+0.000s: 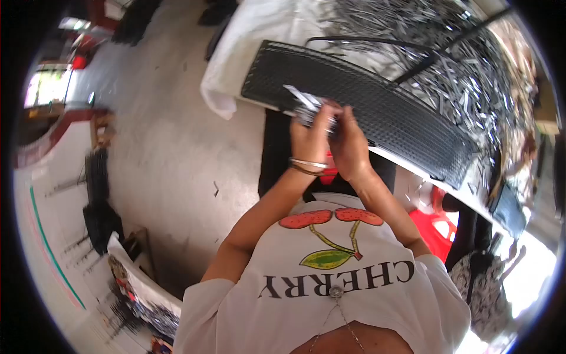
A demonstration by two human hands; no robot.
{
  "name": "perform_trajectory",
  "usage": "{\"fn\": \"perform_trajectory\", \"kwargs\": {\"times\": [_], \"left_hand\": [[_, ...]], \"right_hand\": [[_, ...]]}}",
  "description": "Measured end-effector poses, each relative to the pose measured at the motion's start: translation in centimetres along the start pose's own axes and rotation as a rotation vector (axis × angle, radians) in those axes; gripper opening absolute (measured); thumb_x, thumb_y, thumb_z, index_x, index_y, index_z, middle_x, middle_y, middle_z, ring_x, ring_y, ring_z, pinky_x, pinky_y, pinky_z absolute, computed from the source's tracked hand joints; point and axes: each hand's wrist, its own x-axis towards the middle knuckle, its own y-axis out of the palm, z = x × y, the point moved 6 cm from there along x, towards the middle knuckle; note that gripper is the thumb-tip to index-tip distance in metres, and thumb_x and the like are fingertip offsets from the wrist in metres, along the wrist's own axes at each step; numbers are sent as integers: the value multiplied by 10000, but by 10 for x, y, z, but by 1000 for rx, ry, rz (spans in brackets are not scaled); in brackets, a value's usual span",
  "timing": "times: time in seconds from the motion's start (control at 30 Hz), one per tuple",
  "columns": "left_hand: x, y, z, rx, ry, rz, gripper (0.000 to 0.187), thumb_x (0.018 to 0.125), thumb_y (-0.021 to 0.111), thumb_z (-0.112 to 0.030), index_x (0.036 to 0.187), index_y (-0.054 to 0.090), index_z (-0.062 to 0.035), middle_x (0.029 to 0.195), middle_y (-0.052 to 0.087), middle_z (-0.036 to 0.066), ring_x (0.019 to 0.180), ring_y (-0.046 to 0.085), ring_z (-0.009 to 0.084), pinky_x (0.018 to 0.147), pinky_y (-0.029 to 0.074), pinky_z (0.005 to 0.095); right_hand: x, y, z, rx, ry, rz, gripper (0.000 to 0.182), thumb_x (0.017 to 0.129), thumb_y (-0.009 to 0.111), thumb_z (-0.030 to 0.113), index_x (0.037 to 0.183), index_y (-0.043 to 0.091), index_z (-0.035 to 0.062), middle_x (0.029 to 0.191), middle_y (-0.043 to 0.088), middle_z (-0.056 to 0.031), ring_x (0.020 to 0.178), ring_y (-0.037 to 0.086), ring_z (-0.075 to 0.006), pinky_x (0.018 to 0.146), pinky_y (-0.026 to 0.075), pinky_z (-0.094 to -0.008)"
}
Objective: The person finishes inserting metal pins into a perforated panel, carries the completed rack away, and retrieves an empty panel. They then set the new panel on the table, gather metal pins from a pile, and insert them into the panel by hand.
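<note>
**Hands Meet Over a Bundle of Strips at a Cloth-Covered Table**

A person in a white T-shirt (277,321) printed with cherries and the word "CHERRY" works bare-handed at the near edge of a table (221,88) draped in white cloth. The left hand (309,138), two bands (308,164) around its wrist, is closed around a bundle of thin, silvery strips (306,107) — their ends fan out beyond the fingers over the near edge of a long, dark panel (365,97) with a textured, grid-like surface. The right hand (351,144) is drawn in close beside it, fingers extended toward the left hand's fingertips; blur hides the meeting point, and whether the right hand pinches a strip cannot be told.

The panel lies along the table's near side, slanting down toward the right of the view. Beyond it spreads a broad heap of loose strips (471,88), glinting gray and silver, with a thin dark bar (451,46) crossing above the heap. A red chair (430,233) stands below the table's edge at right, and near it is another person (480,289) in patterned clothing. To the left — a bare gray floor (177,118), marked by a small dark scrap (216,189).
</note>
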Motion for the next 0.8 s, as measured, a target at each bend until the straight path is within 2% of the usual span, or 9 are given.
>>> {"fn": "perform_trajectory", "kwargs": {"times": [0.03, 0.1, 0.13, 0.3, 0.43, 0.57, 0.63, 0.67, 0.8], "left_hand": [[6, -13, 5, -84, -71, -123, 158, 851, 544, -163, 945, 532, -36, 872, 582, 58, 815, 574, 143, 741, 464, 257], [20, -35, 1, -139, -96, -51, 134, 840, 564, -146, 928, 520, -54, 815, 563, 59, 740, 560, 166, 709, 486, 307], [31, -53, -6, -437, -249, -251, 91, 834, 575, -133, 876, 527, -68, 770, 553, 51, 705, 554, 174, 686, 496, 324], [91, -175, -37, 65, -113, -315, 142, 769, 657, -145, 825, 565, -54, 733, 580, 53, 638, 568, 146, 565, 501, 290], [105, -207, -20, 186, -293, -310, 187, 745, 671, -130, 869, 561, -44, 758, 592, 54, 634, 565, 139, 536, 481, 268], [105, -204, -16, 233, -327, -352, 243, 720, 691, -138, 898, 555, -42, 757, 590, 53, 616, 563, 132, 490, 467, 253], [104, -202, -19, 275, -311, -364, 243, 720, 690, -138, 898, 555, -43, 757, 589, 54, 599, 560, 132, 469, 462, 246], [101, -196, -21, 274, -319, -376, 238, 721, 686, -134, 894, 552, -40, 749, 586, 56, 573, 555, 134, 449, 454, 235], [97, -196, -12, 208, -273, -453, 222, 729, 673, -120, 884, 544, -27, 735, 580, 65, 547, 547, 137, 439, 452, 240]], "right_hand": [[-7, -8, 9, -281, -72, -48, 445, 943, 387, 330, 1219, 458, -11, 1106, 563, -111, 984, 532, -170, 914, 383, -302], [-32, -13, 35, -414, -341, -15, 340, 880, 541, 151, 1177, 503, -10, 1058, 592, -93, 927, 548, -143, 842, 416, -263], [-46, -26, 54, -652, -517, -95, 300, 856, 555, 93, 1139, 531, -2, 1026, 598, -99, 912, 555, -155, 817, 429, -267], [-118, -134, 143, -1314, -1124, -713, 233, 751, 588, -76, 967, 595, 13, 931, 612, -102, 838, 575, -210, 742, 457, -294], [-176, -262, 183, -1117, -1065, -1300, 220, 832, 571, 114, 1005, 617, -13, 897, 629, -115, 766, 576, -168, 714, 451, -275], [-171, -295, 177, -760, -814, -1169, 302, 856, 573, 211, 982, 607, -60, 844, 632, -108, 755, 557, -145, 685, 431, -263], [-160, -303, 171, -1026, -709, -1250, 343, 860, 572, 262, 938, 609, -70, 788, 608, -125, 704, 534, -145, 650, 420, -275], [-162, -291, 171, -1106, -896, -1301, 357, 867, 558, 279, 899, 606, -73, 765, 580, -136, 682, 517, -157, 653, 413, -284], [-160, -299, 164, -893, -747, -1302, 330, 876, 541, 255, 900, 598, -69, 821, 583, -131, 735, 530, -174, 691, 412, -279]]}}
